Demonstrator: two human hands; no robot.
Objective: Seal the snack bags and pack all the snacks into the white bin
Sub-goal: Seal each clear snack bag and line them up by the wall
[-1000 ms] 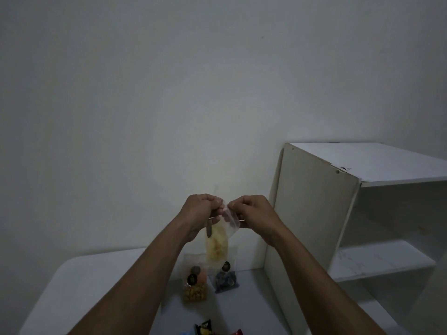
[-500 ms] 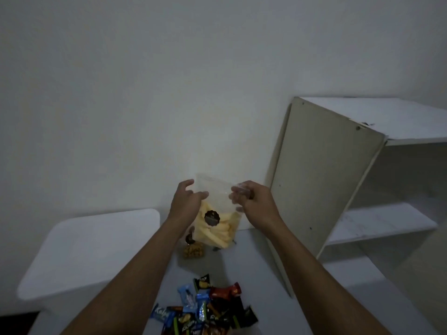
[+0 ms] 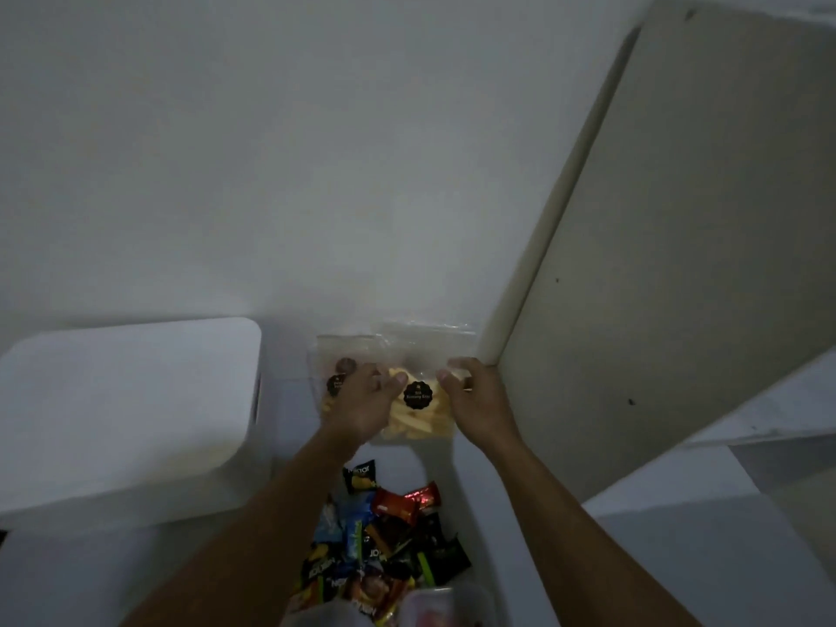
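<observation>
- At the near edge of the white table (image 3: 470, 486) there is the rim of a see-through tub (image 3: 445, 601). Only a small part of it shows.
- Just past the tub lies a pile of small wrapped snacks (image 3: 384, 545). The wrappers are black, blue, red, green and orange. They lie on top of each other in the middle of the table.
- One black wrapper (image 3: 359, 477) sits a bit apart at the far end of the pile.
- Two bare arms reach over the pile toward the far edge of the table.
- The left hand (image 3: 366, 402) is on the left side of a clear snack bag (image 3: 418, 416). Its fingers are curled and its thumb rests on the front of the bag. The hand looks partly closed on the bag.
- The right hand (image 3: 475, 400) is on the right side of the same bag. Its fingers bend around the bag's edge and pinch it.
- The bag has pale yellow sticks inside and a round black sticker (image 3: 418, 395) on the front. It stands near the far edge of the table, close to the wall.
- Another clear bag (image 3: 337, 368) with black stickers stands just behind the left hand. The hand hides part of it.
- The white bin (image 3: 122, 414) stands at the left side of the table, beside the bags. Its top looks flat and white.
- A white shelf unit (image 3: 656, 264) stands at the right side, just beside the right hand.
</observation>
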